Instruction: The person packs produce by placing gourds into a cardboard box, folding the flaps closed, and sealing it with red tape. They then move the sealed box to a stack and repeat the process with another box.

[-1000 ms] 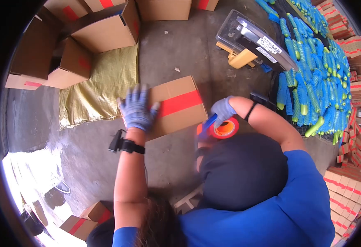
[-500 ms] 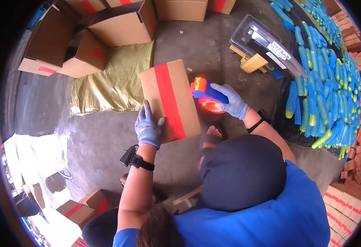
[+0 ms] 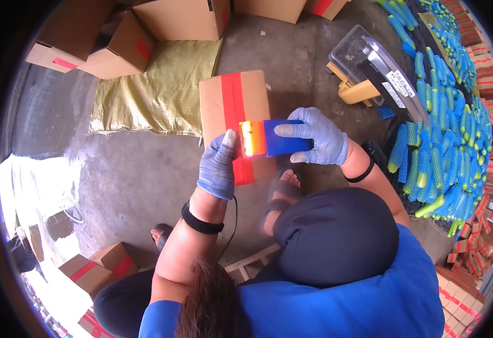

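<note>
My right hand (image 3: 321, 138), in a grey-blue knit glove, is wrapped around a blue tape dispenser (image 3: 283, 135) with an orange front end. The dispenser overlaps the near part of a brown cardboard box (image 3: 214, 104) in this view. A strip of red tape (image 3: 232, 96) runs along the box. My left hand (image 3: 217, 169), gloved alike, has its fingers drawn together and its thumb right at the dispenser's orange end; I cannot tell what it pinches.
Open cardboard boxes (image 3: 176, 22) stand at the back left beside a yellow woven sheet (image 3: 162, 96). A scale (image 3: 381, 79) stands to the right, near green vegetables in blue netting (image 3: 438, 146). Small taped boxes (image 3: 86, 271) lie at lower left; others are stacked far right.
My right hand has brought the dispenser left and turned it over the box. My left hand has moved from the box's left side to the dispenser's front. The box has turned more upright in view.
</note>
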The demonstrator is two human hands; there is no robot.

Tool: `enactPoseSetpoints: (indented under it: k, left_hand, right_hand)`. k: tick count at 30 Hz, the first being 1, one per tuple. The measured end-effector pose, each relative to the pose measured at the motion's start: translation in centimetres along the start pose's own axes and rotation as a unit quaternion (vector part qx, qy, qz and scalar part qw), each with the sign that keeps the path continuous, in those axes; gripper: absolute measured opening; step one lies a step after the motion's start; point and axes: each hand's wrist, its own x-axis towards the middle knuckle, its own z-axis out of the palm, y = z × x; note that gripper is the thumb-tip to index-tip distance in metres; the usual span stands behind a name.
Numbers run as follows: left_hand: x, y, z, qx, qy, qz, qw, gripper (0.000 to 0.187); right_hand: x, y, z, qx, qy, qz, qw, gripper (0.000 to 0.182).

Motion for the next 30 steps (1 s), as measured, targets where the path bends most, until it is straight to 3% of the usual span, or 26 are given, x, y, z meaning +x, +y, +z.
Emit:
enactPoseSetpoints:
  k: [3, 5, 9, 12, 15, 16, 18, 20, 21, 22, 24, 25, 26, 28, 30]
  left_hand:
    - [0.4, -0.1, -0.6, -0.029, -0.011, 0.058, 0.998, 0.029]
    - [0.4, 0.9, -1.6, 0.089, 0.07, 0.112, 0.987, 0.026]
    - [4.2, 2.3, -8.4, 0.12, 0.247, 0.164, 0.947, 0.025]
    - [8.0, -1.4, -13.9, 0.206, 0.278, 0.173, 0.922, 0.028]
    - [9.6, -4.9, -13.6, 0.212, 0.247, 0.021, 0.945, 0.027]
    - [10.3, -6.6, -13.2, 0.188, 0.187, 0.006, 0.964, 0.032]
    - [11.7, -8.0, -12.7, -0.003, 0.096, -0.129, 0.987, 0.035]
    - [11.8, -7.0, -12.4, -0.244, 0.006, -0.249, 0.937, 0.04]
    - [11.5, -6.7, -12.6, -0.277, -0.031, -0.27, 0.922, 0.043]
    - [11.6, -7.4, -13.4, -0.222, -0.086, -0.263, 0.935, 0.04]
    - [11.3, -9.2, -15.0, -0.064, -0.059, -0.226, 0.97, 0.037]
    - [13.0, -11.9, -18.2, -0.223, -0.124, -0.295, 0.921, 0.037]
    - [12.5, -10.9, -16.3, -0.088, 0.067, -0.262, 0.959, 0.042]
    - [12.5, -6.5, -16.0, 0.097, 0.209, -0.107, 0.967, 0.06]
    - [10.4, -1.5, -13.6, 0.146, 0.152, -0.033, 0.977, 0.078]
  right_hand:
    - [0.0, 0.1, -0.7, -0.011, -0.027, -0.018, 0.999, 0.057]
    - [-0.7, 0.8, -1.3, -0.021, -0.03, -0.01, 0.999, 0.057]
    - [-3.7, 4.6, -2.9, -0.083, -0.055, 0.059, 0.993, 0.058]
    - [-6.1, 8.2, -3.0, -0.148, -0.112, 0.137, 0.973, 0.058]
    - [-8.3, 10.9, -0.6, -0.071, -0.125, 0.195, 0.97, 0.066]
    - [-8.1, 11.2, 0.7, -0.09, -0.128, 0.168, 0.973, 0.069]
    - [-8.2, 12.2, 3.5, -0.122, -0.143, 0.151, 0.97, 0.076]
    - [-8.5, 11.6, 5.3, -0.109, -0.102, 0.124, 0.981, 0.073]
    - [-7.7, 10.5, 5.1, -0.014, -0.065, 0.162, 0.985, 0.067]
    - [-6.7, 9.3, 4.9, 0.082, -0.02, 0.193, 0.978, 0.062]
    - [-3.8, 6.4, 1.6, -0.091, -0.06, 0.015, 0.994, 0.049]
    - [-2.7, 5.2, 0.5, -0.108, -0.086, 0.031, 0.99, 0.043]
    - [-1.4, 3.9, -0.1, -0.11, -0.086, 0.031, 0.99, 0.043]
    - [1.4, 1.4, 0.3, -0.161, -0.152, 0.033, 0.975, 0.047]
    - [3.9, 0.1, 1.8, -0.187, -0.159, 0.011, 0.969, 0.049]
